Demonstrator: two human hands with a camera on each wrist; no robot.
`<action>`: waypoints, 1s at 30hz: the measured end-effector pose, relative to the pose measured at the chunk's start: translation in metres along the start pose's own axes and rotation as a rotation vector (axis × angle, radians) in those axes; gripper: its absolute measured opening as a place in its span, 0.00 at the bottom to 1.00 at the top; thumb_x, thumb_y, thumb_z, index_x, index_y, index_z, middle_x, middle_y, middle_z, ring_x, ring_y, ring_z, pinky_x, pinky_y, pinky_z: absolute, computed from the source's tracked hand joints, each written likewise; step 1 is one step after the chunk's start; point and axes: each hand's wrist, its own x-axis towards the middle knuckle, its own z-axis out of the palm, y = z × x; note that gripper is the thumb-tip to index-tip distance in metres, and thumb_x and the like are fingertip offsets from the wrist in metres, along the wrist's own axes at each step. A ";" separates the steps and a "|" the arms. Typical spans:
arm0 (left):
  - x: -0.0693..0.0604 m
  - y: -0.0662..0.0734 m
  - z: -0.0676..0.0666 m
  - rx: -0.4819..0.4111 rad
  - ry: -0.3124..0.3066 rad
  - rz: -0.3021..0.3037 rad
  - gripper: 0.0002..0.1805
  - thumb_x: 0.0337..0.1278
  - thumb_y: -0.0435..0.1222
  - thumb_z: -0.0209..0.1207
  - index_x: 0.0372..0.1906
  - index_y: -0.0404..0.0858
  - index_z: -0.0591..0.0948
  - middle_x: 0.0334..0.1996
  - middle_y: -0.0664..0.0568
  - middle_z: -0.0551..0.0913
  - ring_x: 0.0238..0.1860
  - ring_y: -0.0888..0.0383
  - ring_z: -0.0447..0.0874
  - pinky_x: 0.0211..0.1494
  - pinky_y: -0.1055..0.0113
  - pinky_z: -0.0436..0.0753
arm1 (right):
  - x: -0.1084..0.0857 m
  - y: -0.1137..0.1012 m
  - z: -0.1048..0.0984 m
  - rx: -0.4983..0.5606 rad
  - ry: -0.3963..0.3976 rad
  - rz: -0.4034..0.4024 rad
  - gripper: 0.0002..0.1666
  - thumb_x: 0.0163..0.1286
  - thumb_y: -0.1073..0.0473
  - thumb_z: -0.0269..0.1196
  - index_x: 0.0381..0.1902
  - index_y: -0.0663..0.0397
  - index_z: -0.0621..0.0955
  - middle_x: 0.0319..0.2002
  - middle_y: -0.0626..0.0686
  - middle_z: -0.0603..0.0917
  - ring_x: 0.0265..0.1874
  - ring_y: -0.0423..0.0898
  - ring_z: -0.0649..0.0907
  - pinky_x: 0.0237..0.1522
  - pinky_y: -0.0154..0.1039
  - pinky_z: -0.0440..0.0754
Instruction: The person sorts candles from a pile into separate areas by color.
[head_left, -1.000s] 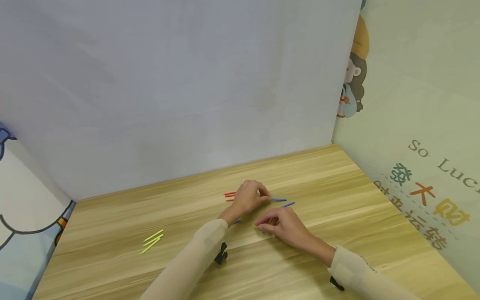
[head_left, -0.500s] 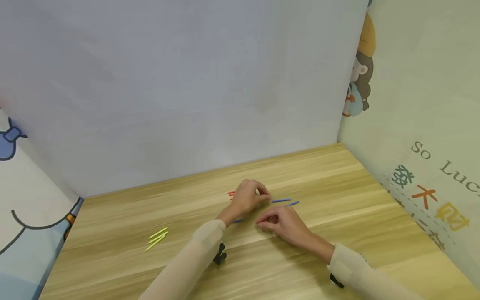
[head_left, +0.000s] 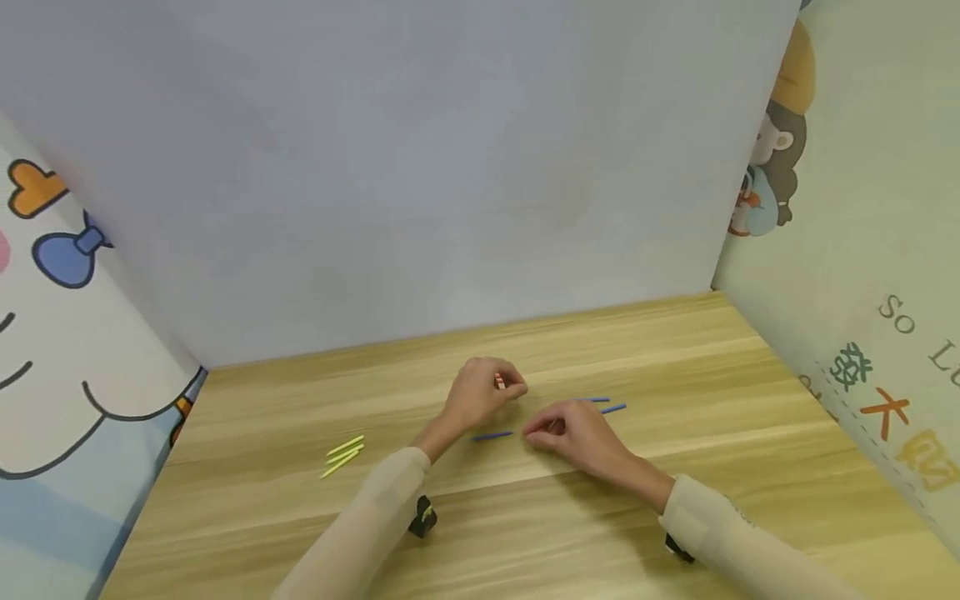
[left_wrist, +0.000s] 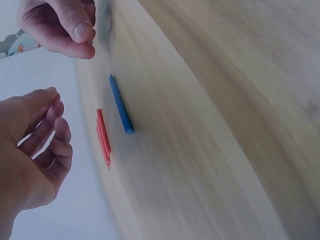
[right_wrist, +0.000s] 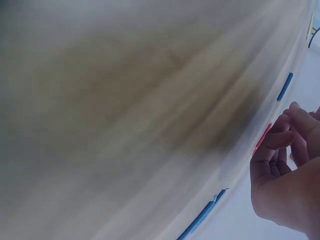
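Observation:
My left hand (head_left: pixel 478 392) hovers over the red candles (head_left: pixel 499 381), which show through the gap between its thumb and forefinger. In the left wrist view, this hand (left_wrist: pixel 32 150) is loosely curled, with nothing visible in its fingers. The thin red candles (left_wrist: pixel 103 137) lie together beside one blue candle (left_wrist: pixel 120 104). To the right, my right hand (head_left: pixel 581 433) has thumb and forefinger close together near the single blue candle (head_left: pixel 492 435). No held thing shows in the right wrist view of that hand (right_wrist: pixel 290 170). Two more blue candles (head_left: pixel 613 408) lie beyond it, partly hidden.
Several yellow candles (head_left: pixel 345 454) lie in a group at the left of the wooden table (head_left: pixel 480 542). A pale wall (head_left: pixel 450 167) stands at the table's back edge. Patterned panels (head_left: pixel 847 275) border the sides.
The head view has turned left. My left hand has shifted left relative to the candles, uncovering the single blue one and covering more of the red group. My right hand has barely moved.

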 end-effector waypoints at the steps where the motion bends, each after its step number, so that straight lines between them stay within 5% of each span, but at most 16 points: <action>1: -0.003 -0.002 -0.003 -0.004 0.006 -0.006 0.04 0.66 0.38 0.71 0.35 0.43 0.92 0.34 0.56 0.91 0.32 0.62 0.82 0.39 0.67 0.81 | 0.002 -0.001 0.001 -0.008 0.000 -0.003 0.03 0.67 0.62 0.75 0.38 0.52 0.92 0.34 0.44 0.91 0.30 0.36 0.85 0.35 0.32 0.81; 15: -0.057 -0.036 -0.032 0.010 0.081 -0.071 0.05 0.64 0.33 0.70 0.32 0.40 0.89 0.27 0.56 0.86 0.28 0.62 0.80 0.37 0.67 0.81 | 0.021 -0.004 0.014 -0.106 -0.036 -0.025 0.03 0.67 0.60 0.75 0.39 0.48 0.92 0.36 0.42 0.91 0.30 0.33 0.83 0.38 0.33 0.81; 21: -0.075 -0.044 -0.034 0.031 0.089 -0.106 0.04 0.65 0.34 0.70 0.32 0.41 0.90 0.28 0.57 0.87 0.29 0.64 0.80 0.44 0.63 0.81 | 0.025 -0.005 0.016 -0.139 -0.049 -0.006 0.03 0.67 0.58 0.75 0.36 0.50 0.92 0.32 0.40 0.89 0.29 0.33 0.82 0.37 0.33 0.80; 30: -0.096 -0.053 -0.038 0.016 0.096 -0.146 0.04 0.65 0.35 0.70 0.33 0.42 0.89 0.28 0.58 0.86 0.30 0.65 0.79 0.40 0.67 0.80 | 0.031 -0.009 0.021 -0.204 -0.025 -0.030 0.05 0.65 0.61 0.76 0.31 0.45 0.90 0.28 0.39 0.86 0.27 0.34 0.79 0.36 0.34 0.78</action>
